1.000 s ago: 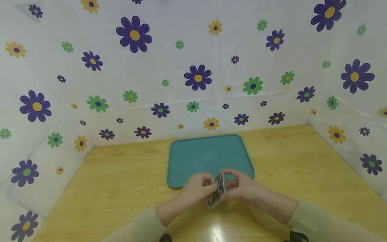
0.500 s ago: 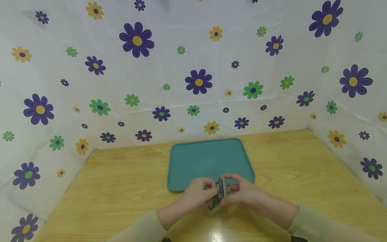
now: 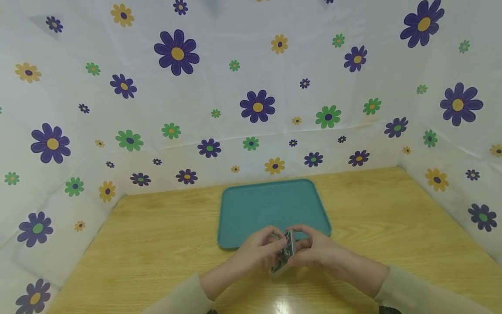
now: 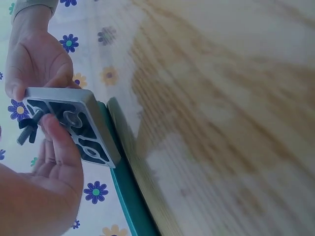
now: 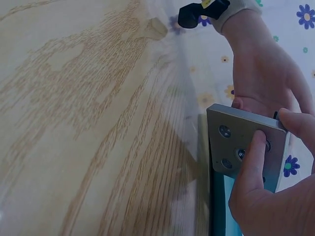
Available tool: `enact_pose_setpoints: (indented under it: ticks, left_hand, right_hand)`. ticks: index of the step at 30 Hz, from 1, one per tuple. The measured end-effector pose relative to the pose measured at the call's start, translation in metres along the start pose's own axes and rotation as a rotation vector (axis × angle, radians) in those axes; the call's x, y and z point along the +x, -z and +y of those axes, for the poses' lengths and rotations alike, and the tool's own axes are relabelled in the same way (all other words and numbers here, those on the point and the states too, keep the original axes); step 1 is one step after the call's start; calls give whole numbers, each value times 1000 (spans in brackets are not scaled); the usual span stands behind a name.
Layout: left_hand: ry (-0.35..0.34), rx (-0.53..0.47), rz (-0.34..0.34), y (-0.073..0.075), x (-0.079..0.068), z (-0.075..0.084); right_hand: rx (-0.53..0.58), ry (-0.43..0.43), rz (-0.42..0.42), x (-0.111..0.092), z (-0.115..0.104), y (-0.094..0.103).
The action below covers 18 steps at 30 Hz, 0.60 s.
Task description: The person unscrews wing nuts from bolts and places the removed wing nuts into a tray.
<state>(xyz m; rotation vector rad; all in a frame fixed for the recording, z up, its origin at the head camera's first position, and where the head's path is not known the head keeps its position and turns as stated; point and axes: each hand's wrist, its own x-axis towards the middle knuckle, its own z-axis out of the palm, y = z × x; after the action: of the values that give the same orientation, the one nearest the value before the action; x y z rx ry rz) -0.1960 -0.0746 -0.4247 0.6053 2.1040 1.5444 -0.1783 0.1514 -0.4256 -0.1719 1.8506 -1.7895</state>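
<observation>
A grey metal plate [image 3: 289, 250], one face recessed between ribs and the other flat with round holes, is held tilted above the table by my right hand [image 3: 319, 249]. A fingertip of that hand presses the flat face [image 5: 236, 135] beside a hole, and its thumb is at the edge. From the ribbed side a threaded bolt [image 4: 22, 137] sticks out, carrying a black wing nut [image 4: 32, 130]. My left hand [image 3: 256, 249] has its fingers curled at the wing nut, one fingertip right against it. Part of its grip is hidden from view.
Behind the hands, a teal tray [image 3: 266, 209] lies on the wood-grain table [image 3: 164, 244]. A white cloth [image 3: 219, 78] printed with flowers encloses the back and both sides. Pale sleeves [image 3: 415, 283] cover both forearms.
My left fingers have shifted over the ribbed face, the index finger now arched higher and reaching farther forward. The right hand keeps its grip. The head view has tilted slightly upward.
</observation>
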Motion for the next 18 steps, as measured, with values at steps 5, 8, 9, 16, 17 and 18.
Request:
enact_pose_setpoints:
  ticks: [5, 8, 9, 16, 17, 18]
  left_hand:
    - [-99, 75, -32, 1, -1, -4]
    - [-136, 113, -17, 1, -2, -7]
    - [-140, 115, -14, 1, -3, -7]
    - [-139, 149, 8, 1, -2, -5]
    - [-136, 152, 14, 0, -2, -4]
    - [-136, 156, 17, 0, -2, -4]
  right_hand:
    - [1, -10, 6, 0, -2, 1]
    - [3, -12, 8, 0, -1, 1]
    - [4, -12, 6, 0, -1, 1]
    - [30, -10, -8, 1, 0, 2]
    - [34, -9, -8, 1, 0, 2]
    - [38, -8, -9, 1, 0, 2]
